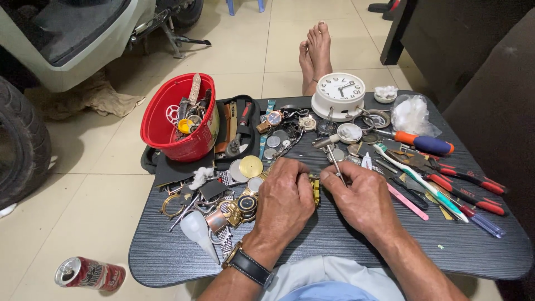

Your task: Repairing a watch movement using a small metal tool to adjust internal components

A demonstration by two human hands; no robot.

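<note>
Wristwatch with a black strap (pixel 249 264) sits on the left forearm, closest to the lens. From there, inspection moves to the piece being worked.

Gold-coloured watch piece (pixel 316 190): it lies on the dark tray table (pixel 390 245), directly between the two hands and near the table's middle. Its visible part runs roughly front to back, standing on edge. What sort of part it is cannot be told; most of it is hidden.

Left hand (pixel 283 202): closed round the left side of the gold piece, fingers curled, clamped on it. This hand is the nearer of the two; it is touching.

Right hand (pixel 363 199): just right of the gold piece, fingers pinched together on a thin metal tool (pixel 336 164). The tool's long axis slants up and away from the gold piece toward the white alarm clock (pixel 339 95). Its working end is hidden under the fingers, so contact with the gold piece cannot be confirmed.

Surroundings, placed from the gold piece: left of it, a heap of watch cases and bracelets (pixel 234 209); beyond and to the left, a red basket (pixel 179 117) of parts; right of it, red-handled pliers (pixel 473 178), a toothbrush (pixel 418 178) and an orange-and-blue screwdriver (pixel 423 142). On the floor, well to the left and nearer the camera, lies a drink can (pixel 89 273).
</note>
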